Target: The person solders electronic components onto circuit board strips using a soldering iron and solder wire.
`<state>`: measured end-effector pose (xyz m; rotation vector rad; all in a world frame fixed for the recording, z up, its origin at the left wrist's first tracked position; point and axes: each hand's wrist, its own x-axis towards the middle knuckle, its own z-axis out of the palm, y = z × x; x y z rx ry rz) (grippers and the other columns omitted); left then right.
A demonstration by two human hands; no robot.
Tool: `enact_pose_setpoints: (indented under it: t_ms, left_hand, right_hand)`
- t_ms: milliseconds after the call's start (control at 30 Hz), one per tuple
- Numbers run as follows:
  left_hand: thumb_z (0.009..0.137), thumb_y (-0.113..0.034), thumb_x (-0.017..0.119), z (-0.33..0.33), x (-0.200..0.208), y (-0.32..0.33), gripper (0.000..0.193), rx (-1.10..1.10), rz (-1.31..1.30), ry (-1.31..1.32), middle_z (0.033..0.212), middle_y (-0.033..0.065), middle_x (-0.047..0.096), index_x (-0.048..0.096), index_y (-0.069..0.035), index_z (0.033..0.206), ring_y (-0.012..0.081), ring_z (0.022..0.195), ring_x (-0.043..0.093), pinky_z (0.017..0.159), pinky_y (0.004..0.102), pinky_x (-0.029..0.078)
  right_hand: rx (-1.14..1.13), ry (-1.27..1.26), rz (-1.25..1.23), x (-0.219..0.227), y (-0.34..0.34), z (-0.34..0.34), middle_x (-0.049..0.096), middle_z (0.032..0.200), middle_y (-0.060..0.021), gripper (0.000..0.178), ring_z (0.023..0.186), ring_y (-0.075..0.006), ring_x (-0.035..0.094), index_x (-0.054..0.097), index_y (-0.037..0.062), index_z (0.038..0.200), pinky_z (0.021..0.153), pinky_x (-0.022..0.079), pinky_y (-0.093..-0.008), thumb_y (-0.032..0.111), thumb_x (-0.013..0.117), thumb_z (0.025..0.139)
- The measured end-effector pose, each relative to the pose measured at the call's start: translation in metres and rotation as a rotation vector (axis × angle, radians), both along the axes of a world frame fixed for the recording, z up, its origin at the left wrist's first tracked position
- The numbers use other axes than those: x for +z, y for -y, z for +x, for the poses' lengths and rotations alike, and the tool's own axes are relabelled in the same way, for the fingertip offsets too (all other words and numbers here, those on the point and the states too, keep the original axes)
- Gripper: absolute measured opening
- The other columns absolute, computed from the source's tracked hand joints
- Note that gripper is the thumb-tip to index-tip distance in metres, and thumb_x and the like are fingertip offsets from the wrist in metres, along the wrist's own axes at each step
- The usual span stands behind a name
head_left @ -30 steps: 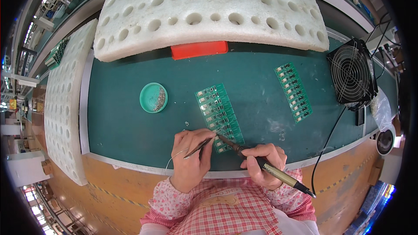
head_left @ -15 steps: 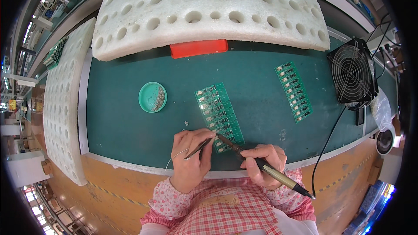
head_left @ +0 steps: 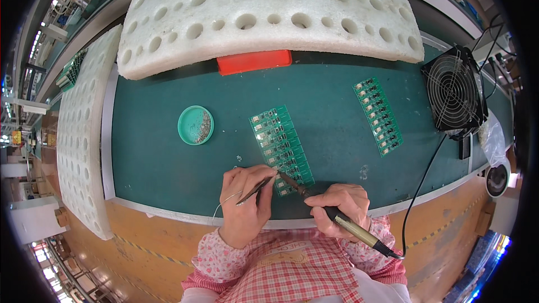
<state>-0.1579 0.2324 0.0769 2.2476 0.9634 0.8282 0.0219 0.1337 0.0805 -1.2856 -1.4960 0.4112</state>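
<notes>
A green panel of small circuit boards (head_left: 281, 145) lies in front of me on the green bench mat. My left hand (head_left: 242, 205) is closed around dark tweezers (head_left: 254, 191), its fingertips at the panel's lower left edge. A thin pale wire (head_left: 218, 209) loops out beside that hand; whether the fingers grip it too, I cannot tell. From the right, my right hand (head_left: 341, 205) holds a soldering iron (head_left: 359, 232) like a pen. Its dark tip reaches the lower part of the panel beside my left fingertips; the exact contact point is too small to make out.
Left of the panel stands a round green dish (head_left: 196, 125) with small metallic bits. A second board panel (head_left: 378, 118) lies right, near a black fan (head_left: 453, 91). White foam with holes (head_left: 269, 33) spans the back, above a red tray (head_left: 254, 63). The iron's cable (head_left: 418, 191) runs right.
The soldering iron's handle has tilted slightly, its rear end moving a little left, with the tip still at the panel. My left hand has hardly moved. The whole view has shifted slightly.
</notes>
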Motion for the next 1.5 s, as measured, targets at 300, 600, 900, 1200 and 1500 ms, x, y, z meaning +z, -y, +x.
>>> enact_pose_setpoints:
  t_ms: [300, 600, 900, 1200, 1500]
  left_hand:
    - [0.080, 0.008, 0.072, 0.000, 0.000, 0.001, 0.029, 0.000, 0.019, -0.010, 0.101, 0.0084, 0.071, 0.067, -0.007, 0.106, 0.0273, 0.086, 0.064, 0.084, 0.0360, 0.048]
    - [0.081, 0.006, 0.071, -0.003, 0.003, 0.002, 0.028, 0.000, -0.012, -0.013, 0.101, 0.0106, 0.071, 0.067, -0.004, 0.107, 0.0296, 0.090, 0.064, 0.085, 0.0377, 0.049]
    - [0.084, 0.004, 0.070, -0.023, 0.008, -0.011, 0.024, 0.180, -0.106, 0.093, 0.106, 0.0107, 0.070, 0.068, -0.005, 0.107, 0.0302, 0.096, 0.064, 0.086, 0.0364, 0.048]
    - [0.083, 0.004, 0.070, -0.037, 0.000, -0.027, 0.021, 0.171, 0.070, -0.031, 0.101, 0.0068, 0.070, 0.068, -0.005, 0.101, 0.0266, 0.089, 0.063, 0.088, 0.0376, 0.043]
    - [0.081, 0.006, 0.071, -0.039, -0.002, -0.027, 0.022, 0.140, 0.100, -0.057, 0.101, 0.0064, 0.070, 0.067, -0.004, 0.100, 0.0256, 0.089, 0.065, 0.087, 0.0380, 0.043]
  right_hand:
    - [-0.144, -0.094, 0.071, -0.006, 0.012, 0.001, 0.060, 0.059, -0.0039, 0.019, 0.045, -0.0189, 0.058, 0.069, 0.0015, 0.091, 0.043, 0.047, -0.0311, -0.002, 0.071, 0.072]
    - [-0.233, 0.284, -0.079, 0.000, 0.006, -0.004, 0.058, 0.083, -0.0051, 0.048, 0.064, -0.0209, 0.059, 0.069, 0.0099, 0.117, 0.054, 0.049, -0.0321, 0.000, 0.079, 0.071]
    - [-0.255, 0.407, -0.229, 0.002, -0.014, -0.015, 0.057, 0.100, -0.0112, 0.055, 0.083, -0.0272, 0.060, 0.065, 0.0105, 0.127, 0.072, 0.052, -0.0389, 0.007, 0.081, 0.074]
    - [-0.331, 0.285, -0.179, 0.000, -0.012, -0.012, 0.058, 0.092, -0.0117, 0.051, 0.072, -0.0254, 0.060, 0.066, 0.0078, 0.124, 0.061, 0.051, -0.0361, 0.002, 0.082, 0.075]
    - [-0.324, 0.247, -0.195, -0.001, -0.012, -0.013, 0.059, 0.091, -0.0123, 0.049, 0.070, -0.0250, 0.061, 0.066, 0.0072, 0.123, 0.061, 0.051, -0.0350, 0.000, 0.080, 0.077]
